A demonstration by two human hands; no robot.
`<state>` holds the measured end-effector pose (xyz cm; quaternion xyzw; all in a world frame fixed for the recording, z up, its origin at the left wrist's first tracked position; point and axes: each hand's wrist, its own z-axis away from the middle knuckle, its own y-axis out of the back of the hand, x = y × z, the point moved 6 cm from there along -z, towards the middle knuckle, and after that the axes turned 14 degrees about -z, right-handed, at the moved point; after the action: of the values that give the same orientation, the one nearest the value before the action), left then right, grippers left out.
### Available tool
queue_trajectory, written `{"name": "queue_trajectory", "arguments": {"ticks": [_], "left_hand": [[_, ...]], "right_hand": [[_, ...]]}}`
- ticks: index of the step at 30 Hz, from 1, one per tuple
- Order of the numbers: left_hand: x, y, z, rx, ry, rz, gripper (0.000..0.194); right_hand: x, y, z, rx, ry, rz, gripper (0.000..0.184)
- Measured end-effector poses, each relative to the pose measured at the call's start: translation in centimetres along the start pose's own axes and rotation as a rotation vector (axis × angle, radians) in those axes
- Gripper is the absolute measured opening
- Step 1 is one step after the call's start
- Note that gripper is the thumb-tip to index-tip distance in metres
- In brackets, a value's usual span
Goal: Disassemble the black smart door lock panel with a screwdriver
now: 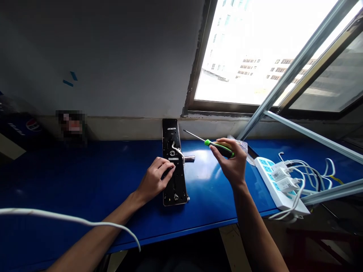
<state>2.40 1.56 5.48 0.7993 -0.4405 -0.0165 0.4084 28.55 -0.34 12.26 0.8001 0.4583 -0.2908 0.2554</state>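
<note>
While the left hand (153,180) lies on a long black door-lock plate (176,190), its fingers (166,168) curl loosely over the plate's middle, though whether they grip an edge cannot be told, and the plate sits flat on a blue table (85,177) with a metal spindle (189,158) jutting from its side. The right hand (231,162) closes narrowly around the green-and-black handle of a screwdriver (222,149), its thin shaft pointing left and its tip in the air just beside the plate's top end. A white power strip (273,192) with plugged-in chargers (280,179) lies well to the right.
</note>
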Motion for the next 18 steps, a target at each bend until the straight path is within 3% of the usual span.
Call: {"name": "queue_trajectory", "arguments": {"ticks": [4,7,9,13,18], "left_hand": [[0.8,0.4,0.0,-0.003,-0.016,0.011,0.013],[1.7,0.9,-0.1,-0.069,-0.084,0.069,0.019],[2.8,0.9,0.1,-0.182,-0.197,0.116,0.031],[4.6,0.6,0.8,-0.369,-0.391,0.139,0.041],[5.4,0.3,0.8,-0.383,-0.423,0.102,0.033]], "right_hand": [[-4.2,1.5,0.2,0.033,0.099,-0.208,0.049],[-6.4,0.4,1.0,-0.156,0.091,-0.265,0.046],[-7.7,-0.7,1.8,-0.267,0.087,-0.254,0.047],[-9.0,-2.7,3.4,-0.406,0.121,-0.184,0.043],[-8.6,-3.7,4.1,-0.412,0.194,-0.137,0.041]]}}
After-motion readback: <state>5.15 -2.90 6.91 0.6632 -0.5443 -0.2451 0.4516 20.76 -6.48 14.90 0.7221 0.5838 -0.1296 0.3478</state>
